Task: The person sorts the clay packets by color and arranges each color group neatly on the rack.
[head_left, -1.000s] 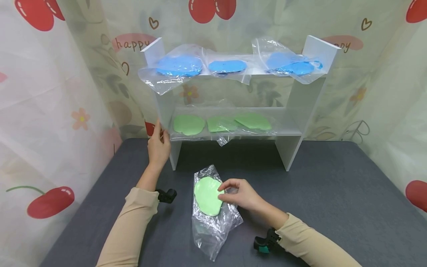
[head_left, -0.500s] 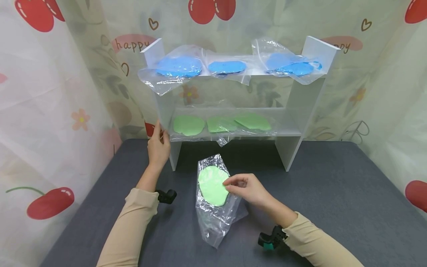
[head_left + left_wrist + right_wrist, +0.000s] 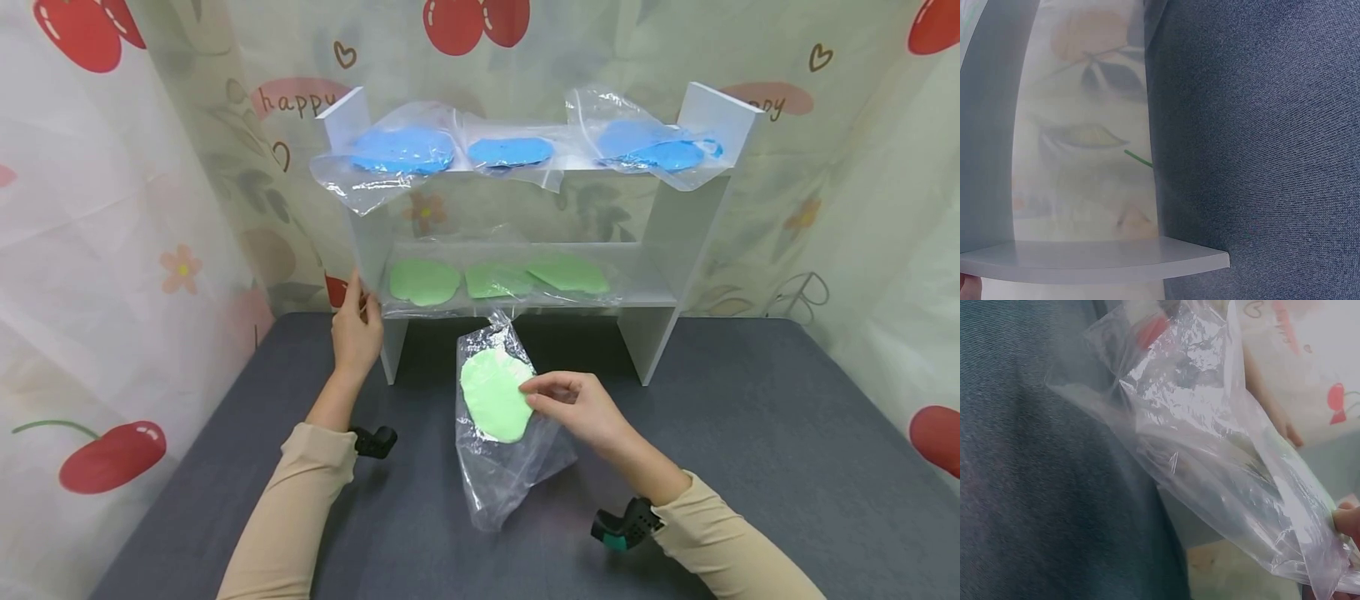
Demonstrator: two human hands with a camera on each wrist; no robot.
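In the head view, my right hand (image 3: 581, 404) pinches the right edge of a clear plastic bag holding a flat pale-green piece (image 3: 495, 396). The bag (image 3: 498, 492) hangs tilted over the table, its top end in front of the middle shelf's edge. The right wrist view shows the crinkled bag (image 3: 1210, 462) close up and a thumb (image 3: 1347, 520) on it. My left hand (image 3: 357, 329) grips the left side panel of a white two-tier shelf (image 3: 652, 287); how far the fingers wrap round is partly hidden. The left wrist view shows the shelf's side panel (image 3: 1104, 259) and one fingertip.
Bagged blue pieces (image 3: 512, 151) lie along the top tier, some bag ends overhanging its front. Several bagged green pieces (image 3: 424, 281) occupy the lower tier's left and middle; bare board (image 3: 648, 287) shows at its right. The shelf stands on a dark table (image 3: 750, 433) before a printed curtain.
My right hand has lifted the bag with the green piece and moved it away from me and slightly right, toward the shelf. The left hand stays at the shelf's side.
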